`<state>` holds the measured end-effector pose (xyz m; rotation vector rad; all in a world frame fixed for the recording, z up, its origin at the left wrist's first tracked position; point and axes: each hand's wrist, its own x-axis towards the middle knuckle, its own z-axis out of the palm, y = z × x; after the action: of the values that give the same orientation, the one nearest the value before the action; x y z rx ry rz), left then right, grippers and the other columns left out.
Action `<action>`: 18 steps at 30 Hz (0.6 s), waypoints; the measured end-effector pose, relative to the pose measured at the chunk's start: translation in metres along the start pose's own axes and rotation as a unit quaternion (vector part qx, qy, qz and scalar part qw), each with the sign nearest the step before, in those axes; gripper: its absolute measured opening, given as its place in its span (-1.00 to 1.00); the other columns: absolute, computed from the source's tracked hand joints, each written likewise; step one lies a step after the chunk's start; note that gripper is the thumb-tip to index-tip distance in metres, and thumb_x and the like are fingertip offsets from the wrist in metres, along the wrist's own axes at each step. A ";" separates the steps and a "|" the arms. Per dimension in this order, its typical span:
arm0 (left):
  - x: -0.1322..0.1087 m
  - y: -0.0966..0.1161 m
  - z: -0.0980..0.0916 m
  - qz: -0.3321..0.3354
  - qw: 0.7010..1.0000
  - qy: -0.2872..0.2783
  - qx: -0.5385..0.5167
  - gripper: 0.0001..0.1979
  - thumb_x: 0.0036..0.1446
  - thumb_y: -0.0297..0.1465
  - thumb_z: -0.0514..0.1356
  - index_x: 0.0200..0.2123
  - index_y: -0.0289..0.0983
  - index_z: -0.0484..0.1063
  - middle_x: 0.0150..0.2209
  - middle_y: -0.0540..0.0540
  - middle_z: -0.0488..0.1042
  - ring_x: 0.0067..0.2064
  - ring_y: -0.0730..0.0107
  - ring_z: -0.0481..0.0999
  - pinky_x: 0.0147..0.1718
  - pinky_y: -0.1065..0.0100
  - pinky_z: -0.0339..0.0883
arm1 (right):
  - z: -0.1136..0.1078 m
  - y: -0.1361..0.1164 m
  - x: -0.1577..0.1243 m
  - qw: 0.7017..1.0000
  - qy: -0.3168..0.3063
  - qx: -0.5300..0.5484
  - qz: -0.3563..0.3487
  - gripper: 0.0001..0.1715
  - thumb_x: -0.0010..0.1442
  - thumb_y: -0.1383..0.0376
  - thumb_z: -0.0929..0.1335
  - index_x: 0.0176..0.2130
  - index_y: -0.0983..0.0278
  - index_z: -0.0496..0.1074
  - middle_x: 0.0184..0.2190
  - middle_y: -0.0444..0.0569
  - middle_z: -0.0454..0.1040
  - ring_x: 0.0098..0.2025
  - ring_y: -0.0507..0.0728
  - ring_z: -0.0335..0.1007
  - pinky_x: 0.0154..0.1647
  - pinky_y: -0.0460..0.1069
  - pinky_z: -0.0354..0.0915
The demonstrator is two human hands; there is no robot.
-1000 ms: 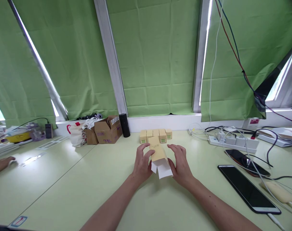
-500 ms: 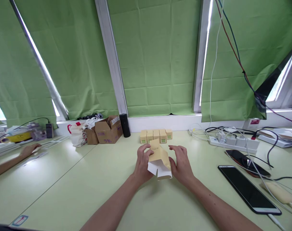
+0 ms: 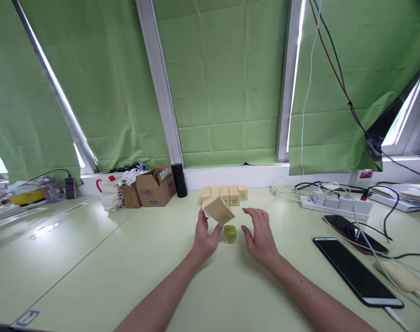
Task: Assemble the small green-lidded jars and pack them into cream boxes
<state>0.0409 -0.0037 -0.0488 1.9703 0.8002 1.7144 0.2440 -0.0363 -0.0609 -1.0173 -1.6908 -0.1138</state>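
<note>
My left hand (image 3: pixel 206 239) grips a tan cardboard box (image 3: pixel 218 209), which is tilted above the table. Between my hands a small clear jar with a green lid (image 3: pixel 230 234) stands upright on the table, touched by neither hand. My right hand (image 3: pixel 260 236) is just right of the jar, its fingers apart and holding nothing. Behind the held box, several small tan boxes (image 3: pixel 234 196) stand in a row near the wall, partly hidden by it.
An open brown carton (image 3: pixel 156 188), a black cylinder (image 3: pixel 179 180) and a white bag (image 3: pixel 111 193) stand at the back left. On the right lie a phone (image 3: pixel 357 272), a dark device (image 3: pixel 355 234), a power strip (image 3: pixel 336 206) and loose cables.
The box in my left hand, opened out with white flaps before, is now closed in shape and tilted. The green-lidded jar has come into view. The other person's hand at left is gone.
</note>
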 end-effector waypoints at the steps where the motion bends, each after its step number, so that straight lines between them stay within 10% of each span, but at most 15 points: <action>1: 0.001 -0.001 0.000 -0.012 1.000 0.004 -0.021 -0.36 0.33 -0.11 0.23 0.34 -0.13 0.07 0.13 -0.29 0.44 0.18 0.05 0.49 0.14 -0.02 0.42 | 0.000 0.000 0.000 1.000 0.001 0.001 -0.002 -0.45 0.36 0.33 0.25 0.30 0.13 0.20 0.12 0.14 0.38 0.17 0.40 0.26 0.11 0.40 0.35; 18: 0.003 0.012 0.002 -0.142 0.978 -0.048 -0.146 -0.47 0.36 -0.05 0.18 0.21 -0.10 0.04 -0.10 -0.15 0.60 -0.08 0.21 0.63 -0.11 0.18 0.45 | -0.001 -0.013 -0.002 0.992 -0.066 0.111 -0.013 -0.38 0.36 0.44 0.20 0.32 0.02 0.22 0.31 0.13 0.17 0.25 0.31 0.36 0.09 0.27 0.54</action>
<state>0.0447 -0.0105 -0.0393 1.6423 0.7107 1.4646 0.2368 -0.0461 -0.0570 -0.8513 -1.7917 0.1244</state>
